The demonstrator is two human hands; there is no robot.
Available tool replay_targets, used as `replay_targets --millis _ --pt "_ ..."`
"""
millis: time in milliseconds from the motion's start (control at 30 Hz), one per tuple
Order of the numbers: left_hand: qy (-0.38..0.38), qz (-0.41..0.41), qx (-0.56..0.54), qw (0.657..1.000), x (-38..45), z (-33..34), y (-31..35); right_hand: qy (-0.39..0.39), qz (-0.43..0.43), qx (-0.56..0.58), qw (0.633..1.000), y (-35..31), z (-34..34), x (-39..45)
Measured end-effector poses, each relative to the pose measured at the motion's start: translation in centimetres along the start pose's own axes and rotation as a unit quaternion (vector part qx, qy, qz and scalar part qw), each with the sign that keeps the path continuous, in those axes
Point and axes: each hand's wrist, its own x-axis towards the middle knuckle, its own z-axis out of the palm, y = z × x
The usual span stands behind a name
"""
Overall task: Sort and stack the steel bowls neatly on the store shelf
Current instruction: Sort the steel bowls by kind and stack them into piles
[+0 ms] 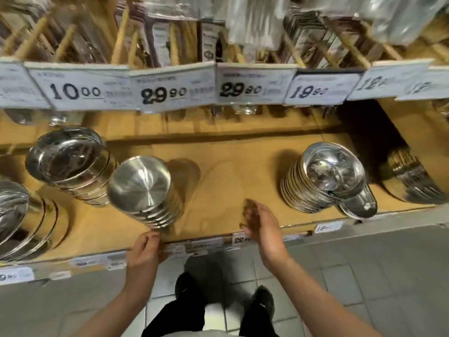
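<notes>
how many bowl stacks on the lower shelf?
5: far-left stack, back-left stack, brushed stack by the left hand, right stack, far-right stack partly shadowed. More may be cut off.

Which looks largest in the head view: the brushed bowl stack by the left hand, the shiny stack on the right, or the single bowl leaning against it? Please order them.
1. Brushed bowl stack
2. Shiny stack, close in size; wide-angle distortion and nearness make these two unsure
3. Leaning single bowl, clearly smallest, partly hidden
</notes>
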Motion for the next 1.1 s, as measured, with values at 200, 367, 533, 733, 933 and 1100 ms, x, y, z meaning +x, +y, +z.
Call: replay_targets --millis 200,367,533,733,933,1100 --pt "-0.003 -0.010 0.016 1.000 -3.8 9.2 0.2 0.008 -0.025 -0.016 1.000 -1.3 -9.9 0.1" --pt "-0.061 0.009 0.008 0.998 -6.2 19.6 2.7 0.022 -0.046 -0.018 0.999 -4.4 -19.1 2.0" --pt "-0.156 -0.014 -0.057 0.986 -7.0 27.4 4.9 -0.015 -0.058 -0.023 0.998 -7.9 -21.2 4.1" --pt "-0.224 0.002 -0.069 0.972 -5.8 30.6 5.4 -0.081 -0.081 0.016 0.993 -8.9 -19.5 5.7" --pt "-0.206 0.027 -0.065 0.976 -2.9 31.7 5.7 -0.081 -0.105 0.034 0.991 -9.2 -18.5 7.4" --pt "-0.208 0.039 -0.089 0.973 -0.6 32.4 6.8 -0.132 -0.147 0.069 0.978 -11.2 -17.0 9.5"
